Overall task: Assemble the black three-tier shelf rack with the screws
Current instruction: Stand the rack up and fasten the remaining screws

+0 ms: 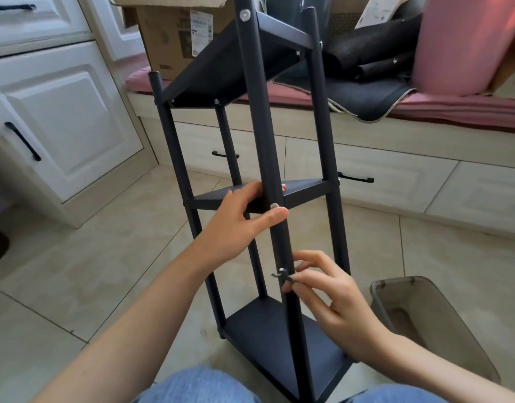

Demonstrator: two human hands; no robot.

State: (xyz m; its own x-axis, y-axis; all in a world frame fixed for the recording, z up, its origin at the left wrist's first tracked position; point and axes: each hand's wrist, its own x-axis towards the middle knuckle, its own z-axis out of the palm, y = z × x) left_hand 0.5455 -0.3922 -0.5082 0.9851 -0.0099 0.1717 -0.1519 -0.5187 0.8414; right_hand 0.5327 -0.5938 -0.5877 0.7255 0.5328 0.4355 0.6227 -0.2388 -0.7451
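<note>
— While upright on floor tiles, shelf rack (251,158) observed before the bench; status of hands?
— Left hand (244,216) wrapped round near post (267,146) at middle tier. Right hand (334,298) below it, pinching small key (282,275) against post.

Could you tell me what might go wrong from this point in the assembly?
The right hand pinches a small hex key at the front post; it could slip out and drop. The rack leans, steadied only by the left hand at the middle shelf, so it may twist or tip.
</note>
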